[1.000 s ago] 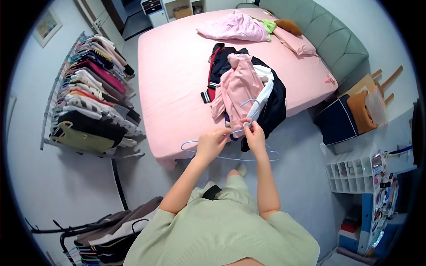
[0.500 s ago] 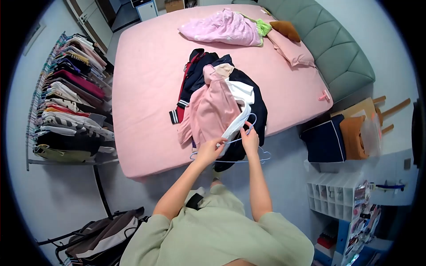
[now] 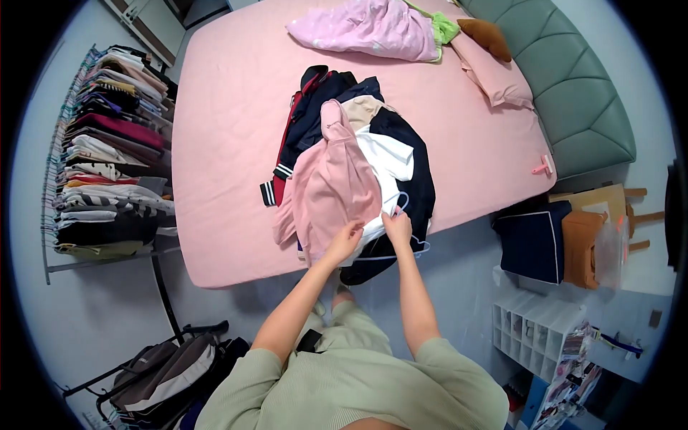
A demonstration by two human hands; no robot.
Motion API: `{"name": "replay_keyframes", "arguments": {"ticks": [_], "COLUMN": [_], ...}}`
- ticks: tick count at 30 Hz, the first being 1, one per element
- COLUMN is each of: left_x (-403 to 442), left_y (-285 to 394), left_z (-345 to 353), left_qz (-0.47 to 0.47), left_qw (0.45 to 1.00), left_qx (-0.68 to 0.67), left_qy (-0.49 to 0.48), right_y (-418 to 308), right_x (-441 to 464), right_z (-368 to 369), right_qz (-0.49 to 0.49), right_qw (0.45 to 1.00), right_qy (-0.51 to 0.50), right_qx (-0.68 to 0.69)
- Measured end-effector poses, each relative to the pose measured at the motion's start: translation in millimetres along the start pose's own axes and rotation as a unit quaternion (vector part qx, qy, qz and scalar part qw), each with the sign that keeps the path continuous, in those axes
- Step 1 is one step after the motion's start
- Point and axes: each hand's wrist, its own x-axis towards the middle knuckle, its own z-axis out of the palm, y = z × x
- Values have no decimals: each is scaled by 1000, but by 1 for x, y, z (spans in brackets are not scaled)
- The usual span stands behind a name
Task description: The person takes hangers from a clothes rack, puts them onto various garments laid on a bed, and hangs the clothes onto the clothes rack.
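A heap of clothes lies on the near edge of the pink bed (image 3: 222, 215). On top is a pink garment (image 3: 333, 183), beside a white garment (image 3: 387, 158), with dark clothes (image 3: 419, 165) underneath and around. My left hand (image 3: 346, 240) is closed at the lower edge of the white garment, next to the pink one. My right hand (image 3: 398, 228) is closed on a light blue hanger (image 3: 423, 247), close against the white garment. The hanger's hook rises just above my right hand, and part of its frame is hidden behind my hand and the cloth.
A rack of hung clothes (image 3: 118, 150) stands at the left, another rack with bags (image 3: 172, 365) at the lower left. At the right are a navy storage box (image 3: 534, 240) and a white compartment shelf (image 3: 534, 330). A lilac quilt (image 3: 373, 29) lies at the bed's far side.
Both hands have come in over the clothes. The left has moved from the hanger to the white cloth, and the hanger is now partly hidden by it. The view has shifted.
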Motion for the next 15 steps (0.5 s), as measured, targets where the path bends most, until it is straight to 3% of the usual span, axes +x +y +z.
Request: {"name": "replay_keyframes", "arguments": {"ticks": [5, 6, 9, 10, 13, 15], "left_x": [33, 43, 52, 63, 73, 78], "left_y": [1, 0, 48, 41, 27, 21], "left_z": [-1, -2, -9, -12, 0, 8], "left_qz": [-16, -66, -210, -261, -164, -139], "left_qw": [995, 983, 948, 953, 970, 970], "left_qx": [-74, -170, -233, -125, -174, -198], "left_qy": [65, 17, -62, -90, -45, 4], "right_y": [-12, -13, -17, -31, -23, -14], "right_x": [-30, -33, -51, -61, -59, -51], "right_z": [-8, -8, 5, -6, -4, 0], "right_qz": [-77, -96, -196, -176, -133, -225], "right_qw": [989, 989, 968, 972, 975, 959], "right_qy": [33, 11, -14, -49, -112, 2], "right_qx": [119, 112, 159, 147, 135, 172]}}
